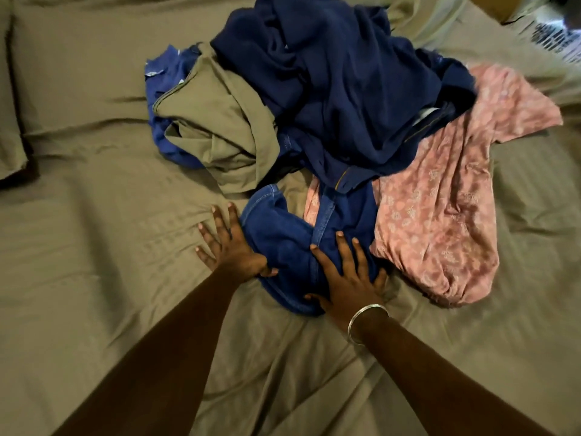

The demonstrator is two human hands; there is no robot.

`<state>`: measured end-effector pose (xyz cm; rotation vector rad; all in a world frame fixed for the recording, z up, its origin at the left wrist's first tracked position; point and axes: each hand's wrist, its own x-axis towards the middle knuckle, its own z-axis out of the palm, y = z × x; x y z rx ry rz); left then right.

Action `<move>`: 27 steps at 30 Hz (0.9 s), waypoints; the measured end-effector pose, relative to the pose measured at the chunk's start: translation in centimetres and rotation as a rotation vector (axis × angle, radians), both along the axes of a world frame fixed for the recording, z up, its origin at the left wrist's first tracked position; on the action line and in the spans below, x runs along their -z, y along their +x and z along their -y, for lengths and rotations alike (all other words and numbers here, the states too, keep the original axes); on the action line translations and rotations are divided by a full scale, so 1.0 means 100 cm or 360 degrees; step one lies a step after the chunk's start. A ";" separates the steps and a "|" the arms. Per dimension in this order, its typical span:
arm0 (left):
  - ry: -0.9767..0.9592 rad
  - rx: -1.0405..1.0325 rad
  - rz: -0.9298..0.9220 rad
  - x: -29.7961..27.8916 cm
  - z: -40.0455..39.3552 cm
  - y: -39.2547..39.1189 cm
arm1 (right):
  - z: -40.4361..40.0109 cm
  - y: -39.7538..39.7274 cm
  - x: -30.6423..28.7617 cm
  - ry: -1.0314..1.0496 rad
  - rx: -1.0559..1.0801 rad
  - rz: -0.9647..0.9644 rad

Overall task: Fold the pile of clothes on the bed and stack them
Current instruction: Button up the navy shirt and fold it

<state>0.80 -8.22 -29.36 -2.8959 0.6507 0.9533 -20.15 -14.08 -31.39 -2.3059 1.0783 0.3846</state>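
Both hands were laid flat with fingers spread. On the bed sheet point(94, 278), the left hand point(228, 243) was pressed down, its thumb tucked against the blue denim piece point(283, 243). On top of that denim, the right hand point(347, 275) was spread, a silver bangle point(361, 322) worn at its wrist. Nothing was gripped. Just behind, the pile of clothes point(330, 89) was heaped, with a pink flowered cloth point(440, 209) beside it. To fold well, the denim should probably be pulled clear of the pile, smoothed flat, and its edges lined up first.
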 end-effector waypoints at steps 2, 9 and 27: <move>0.0007 -0.0003 0.0014 0.002 0.001 0.000 | 0.000 -0.001 0.001 -0.0003 -0.0011 -0.0001; -0.0011 0.0061 0.0077 0.006 0.000 -0.004 | 0.002 -0.001 0.005 -0.0002 -0.0021 -0.0028; -0.0099 0.0073 0.0198 0.030 0.003 -0.004 | -0.008 0.035 -0.014 -0.0396 0.0520 0.0145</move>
